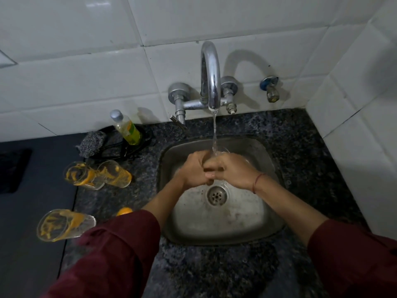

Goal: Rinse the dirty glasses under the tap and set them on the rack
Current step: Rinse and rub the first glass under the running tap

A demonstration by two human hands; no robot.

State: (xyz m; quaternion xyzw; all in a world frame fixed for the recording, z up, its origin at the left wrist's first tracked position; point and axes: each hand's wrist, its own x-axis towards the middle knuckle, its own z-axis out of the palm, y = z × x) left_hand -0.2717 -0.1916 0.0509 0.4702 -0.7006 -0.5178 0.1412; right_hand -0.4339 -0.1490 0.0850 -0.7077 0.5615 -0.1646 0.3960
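Head | both hands (pixel 211 169) grip glass (pixel 223 152) mid-sink (pixel 266 220) | basin edges clear

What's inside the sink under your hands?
A round metal drain sits in the sink floor. Both hands, left hand and right hand, hold a clear glass under the water; they hide most of it.

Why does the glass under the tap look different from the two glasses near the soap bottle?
The glass under the tap looks clear; the two glasses by the bottle are smeared orange. It is held in both hands, left hand and right hand, over the sink; they lie tipped on the counter. All are see-through.
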